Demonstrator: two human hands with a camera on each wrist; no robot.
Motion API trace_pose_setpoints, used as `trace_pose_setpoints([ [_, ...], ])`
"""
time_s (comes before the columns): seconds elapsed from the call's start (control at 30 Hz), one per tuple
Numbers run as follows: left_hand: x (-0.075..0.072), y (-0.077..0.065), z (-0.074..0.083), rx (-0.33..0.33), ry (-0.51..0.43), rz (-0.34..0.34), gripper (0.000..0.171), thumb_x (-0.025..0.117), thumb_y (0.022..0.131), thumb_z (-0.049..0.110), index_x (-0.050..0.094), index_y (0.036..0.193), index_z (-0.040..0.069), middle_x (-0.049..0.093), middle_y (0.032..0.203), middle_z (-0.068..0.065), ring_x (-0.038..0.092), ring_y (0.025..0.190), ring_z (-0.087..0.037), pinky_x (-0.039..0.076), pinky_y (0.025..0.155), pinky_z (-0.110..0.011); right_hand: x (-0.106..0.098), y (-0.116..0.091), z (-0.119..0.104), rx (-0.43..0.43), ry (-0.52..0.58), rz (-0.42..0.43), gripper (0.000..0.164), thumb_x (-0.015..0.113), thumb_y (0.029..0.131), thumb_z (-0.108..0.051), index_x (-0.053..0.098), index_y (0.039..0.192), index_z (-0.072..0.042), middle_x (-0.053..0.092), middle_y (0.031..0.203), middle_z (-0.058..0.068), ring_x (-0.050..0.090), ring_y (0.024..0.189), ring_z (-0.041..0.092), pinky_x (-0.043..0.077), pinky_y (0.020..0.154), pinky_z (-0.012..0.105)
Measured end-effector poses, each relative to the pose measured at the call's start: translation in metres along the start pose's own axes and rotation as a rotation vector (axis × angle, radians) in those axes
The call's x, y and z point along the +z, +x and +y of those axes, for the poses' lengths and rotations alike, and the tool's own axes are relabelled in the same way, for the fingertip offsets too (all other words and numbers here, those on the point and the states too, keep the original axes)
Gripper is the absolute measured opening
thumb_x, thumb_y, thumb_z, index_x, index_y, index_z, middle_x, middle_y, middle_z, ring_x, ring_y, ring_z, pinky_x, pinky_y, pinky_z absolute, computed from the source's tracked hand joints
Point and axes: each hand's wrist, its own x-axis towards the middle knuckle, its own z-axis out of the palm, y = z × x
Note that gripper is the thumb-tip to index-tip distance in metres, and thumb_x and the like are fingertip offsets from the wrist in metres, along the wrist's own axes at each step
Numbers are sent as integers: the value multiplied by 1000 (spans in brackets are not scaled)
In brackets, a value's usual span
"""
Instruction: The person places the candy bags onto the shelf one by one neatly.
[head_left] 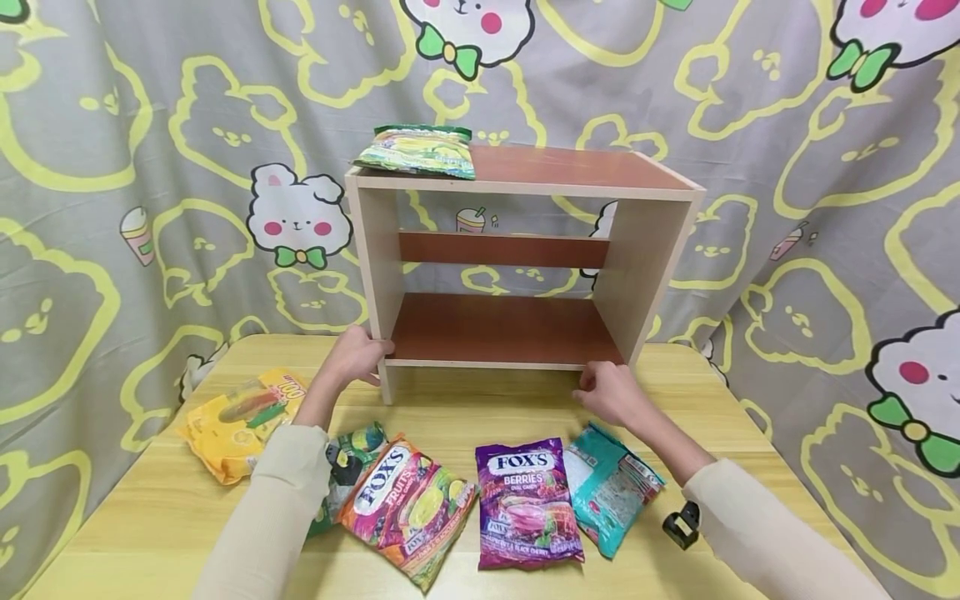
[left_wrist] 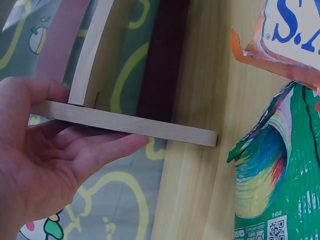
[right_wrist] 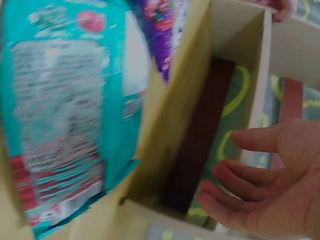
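A small wooden shelf (head_left: pixel 525 196) with brown boards and pale side panels stands on the table. My left hand (head_left: pixel 356 357) grips the lower edge of its left side panel (left_wrist: pixel 125 121), thumb on the inner side and fingers along the outer side. The right hand (head_left: pixel 613 393) is at the right end of the lower board (head_left: pixel 510 329). In the right wrist view its thumb and fingers (right_wrist: pixel 227 187) are parted and loosely bent beside the board's edge, holding nothing; whether they touch it I cannot tell. A green and yellow candy bag (head_left: pixel 420 152) lies on top of the shelf.
Before the shelf lie a yellow bag (head_left: pixel 240 421), a green bag (left_wrist: pixel 280 175) partly under an orange Fox's Fruits bag (head_left: pixel 412 508), a purple Fox's Berries bag (head_left: pixel 528 504) and a teal bag (head_left: pixel 611 483). A patterned curtain (head_left: pixel 195 125) hangs behind and on both sides.
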Motion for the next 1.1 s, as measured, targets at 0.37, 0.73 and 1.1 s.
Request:
trace_pose_setpoints([
  [0.37, 1, 0, -1, -1, -1, -1, 48, 55, 94, 19, 56, 129, -14, 61, 125, -34, 68, 107, -46, 65, 68, -43, 9, -9, 33, 169, -47, -278, 41, 84, 81, -30, 66, 91, 5, 60, 80, 10, 53, 73, 23, 47, 60, 32],
  [0.73, 2, -1, -1, -5, -2, 3, 48, 55, 95, 19, 55, 129, -14, 61, 125, -34, 67, 108, -45, 65, 69, -43, 19, -14, 44, 254, -22, -458, 47, 87, 80, -34, 67, 96, 6, 63, 87, 11, 58, 74, 23, 57, 60, 35],
  [1.1, 1, 0, -2, -5, 1, 10, 48, 54, 95, 19, 55, 129, -14, 60, 126, -34, 68, 106, -43, 65, 68, -42, 26, -10, 46, 315, -16, -488, 60, 87, 80, -34, 62, 108, 13, 64, 98, 17, 60, 85, 27, 61, 70, 42],
])
